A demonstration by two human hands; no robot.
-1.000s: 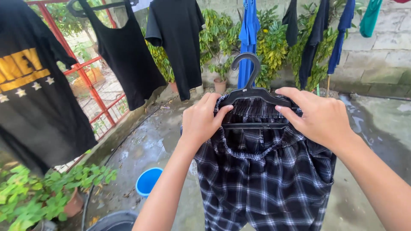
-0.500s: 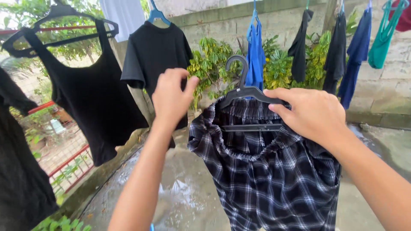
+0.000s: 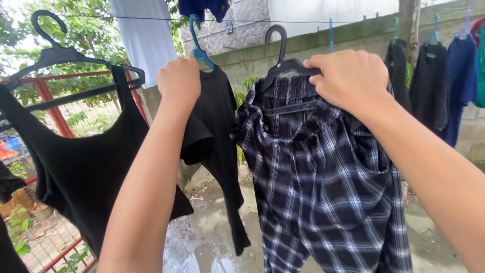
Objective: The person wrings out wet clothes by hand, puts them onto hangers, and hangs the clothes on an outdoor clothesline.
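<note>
Wet concrete [image 3: 202, 237] and a grey block wall [image 3: 313, 38] frame this outdoor drying yard, where a thin clothesline [image 3: 252, 21] runs across the top of the view.

Nearest, the right hand [image 3: 348, 78] grips the shoulder of a black plastic hanger [image 3: 283, 63]; its fingers are curled tight around the bar and the gathered elastic waistband of the black-and-white plaid trousers [image 3: 323, 192] draped on it. The cloth looks thin and soft, crumpled at the waist and falling in loose folds. Half a second ago this hanger was held lower, at chest height against the shrubs; now it has risen so that its hook stands just under the line, not yet over it.

The left hand [image 3: 179, 81] has let go of the trousers since a second ago and is now raised at the blue hanger [image 3: 198, 43] carrying a black T-shirt [image 3: 217, 146]. Its fingers are closed into a fist at the hanger's base, though whether they actually pinch it cannot be told from behind. That suggests the shirt is being steadied or shifted beside the gap where the trousers are held.

Left of it, a black tank top [image 3: 81, 167] hangs on a broad black hanger [image 3: 55, 53], before a red metal gate [image 3: 53, 106]. Farther right, dark and blue garments [image 3: 444, 86] hang along the wall.
</note>
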